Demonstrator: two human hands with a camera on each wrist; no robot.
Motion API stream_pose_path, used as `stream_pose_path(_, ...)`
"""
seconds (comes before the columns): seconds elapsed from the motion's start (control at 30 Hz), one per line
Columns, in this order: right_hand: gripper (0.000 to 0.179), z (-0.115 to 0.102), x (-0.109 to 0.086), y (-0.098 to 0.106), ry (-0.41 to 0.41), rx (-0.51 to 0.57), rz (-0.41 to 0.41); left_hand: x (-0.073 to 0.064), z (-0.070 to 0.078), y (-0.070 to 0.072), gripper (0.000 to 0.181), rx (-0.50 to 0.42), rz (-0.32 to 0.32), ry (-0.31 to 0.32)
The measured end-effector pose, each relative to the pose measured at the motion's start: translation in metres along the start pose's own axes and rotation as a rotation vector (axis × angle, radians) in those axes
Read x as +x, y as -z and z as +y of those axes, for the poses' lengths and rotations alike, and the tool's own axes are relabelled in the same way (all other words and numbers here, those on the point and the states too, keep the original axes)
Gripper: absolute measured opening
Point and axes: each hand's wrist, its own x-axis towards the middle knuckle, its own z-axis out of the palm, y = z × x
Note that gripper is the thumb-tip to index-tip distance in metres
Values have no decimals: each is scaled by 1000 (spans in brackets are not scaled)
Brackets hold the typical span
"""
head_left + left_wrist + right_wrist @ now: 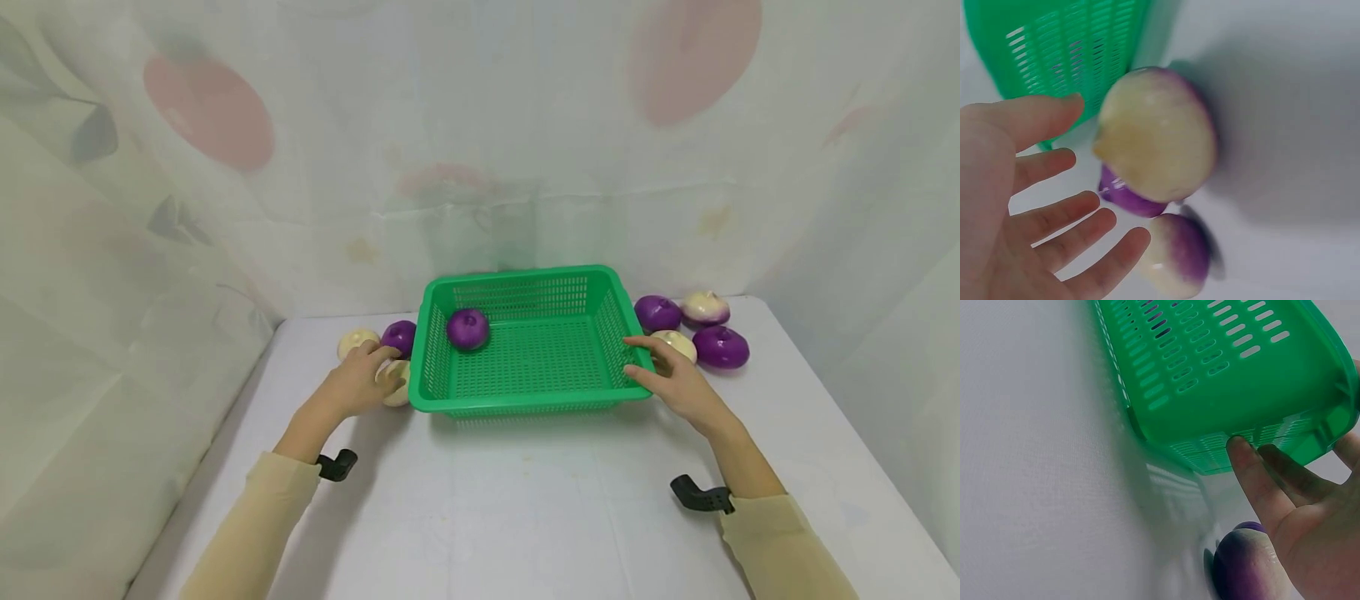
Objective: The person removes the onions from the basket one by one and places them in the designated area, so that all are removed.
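A green plastic basket (525, 402) with slotted walls stands on the white table, with one purple onion (468, 330) at its left end. To its left lie a second purple onion (400, 337) and two cream-and-purple turnips, the nearer one (1157, 134) close to the basket wall. My left hand (362, 379) hovers beside that nearer turnip, fingers spread apart and holding nothing. At the basket's right rim, my right hand (678, 385) grips the edge. Some of its fingers (1257, 481) lie against the outer wall below the rim, as the right wrist view shows.
Right of the basket sit two purple onions (722, 347) and two cream turnips (706, 308), close to the right hand. A patterned pale curtain (480, 125) hangs behind the table (525, 508) and along its sides. Black camera mounts (701, 494) are on both wrists.
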Motion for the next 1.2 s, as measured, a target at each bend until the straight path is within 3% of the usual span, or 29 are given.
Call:
stream_pose_path(0.23, 54, 0, 0, 0, -11, 2, 0, 1, 8, 22, 47, 23, 58, -32)
stream_pose_path(0.5, 54, 0, 0, 0, -9, -2, 1, 8, 29, 45, 45, 30, 106, -62)
stream_pose_path(0.73, 54, -2, -1, -1, -4, 18, -6, 14, 50, 52, 41, 41, 185, -138)
stream_pose_path(1.2, 55, -2, 0, 0, -8, 12, -6, 37, 85, 57, 43, 112, 181, -206)
